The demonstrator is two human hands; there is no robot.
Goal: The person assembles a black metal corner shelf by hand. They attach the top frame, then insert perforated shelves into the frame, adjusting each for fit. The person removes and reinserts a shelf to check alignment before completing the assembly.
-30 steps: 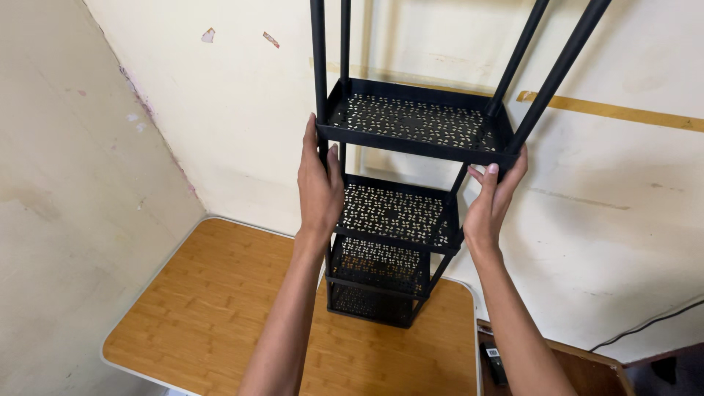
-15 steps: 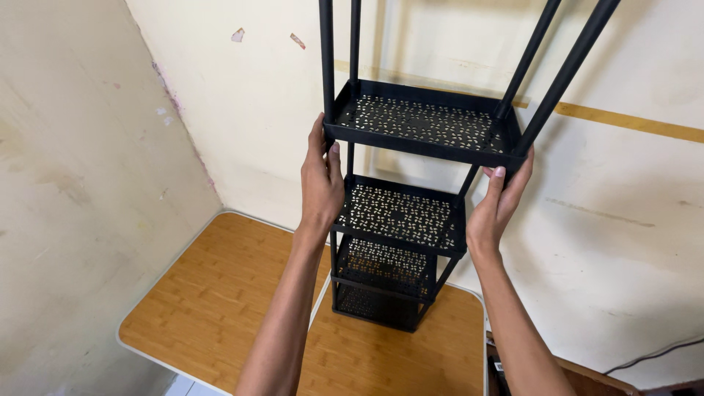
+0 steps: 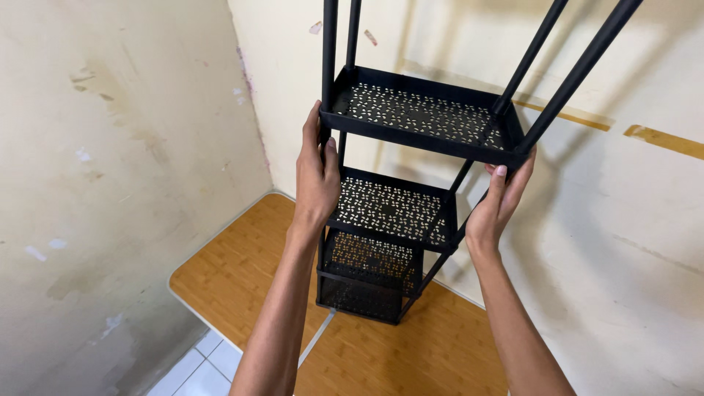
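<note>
Black metal shelf rack (image 3: 411,191), four perforated tiers, stands upright on a wooden table (image 3: 242,271) in the corner of cream walls (image 3: 125,147). Left hand (image 3: 317,176) wrapped round the front-left post at the upper tier, fingers closed on it. Right hand (image 3: 500,202) cupped under the upper tier's front-right corner, fingers half open, pressing rather than gripping.

Step in hand, by the look: shifting or turning the rack on the table. The next move likely calls for an even hold on both sides, the rack being tall and narrow.

Against half a second earlier: the hold is unchanged; the view has swung, showing more left wall and floor tiles (image 3: 198,367).
</note>
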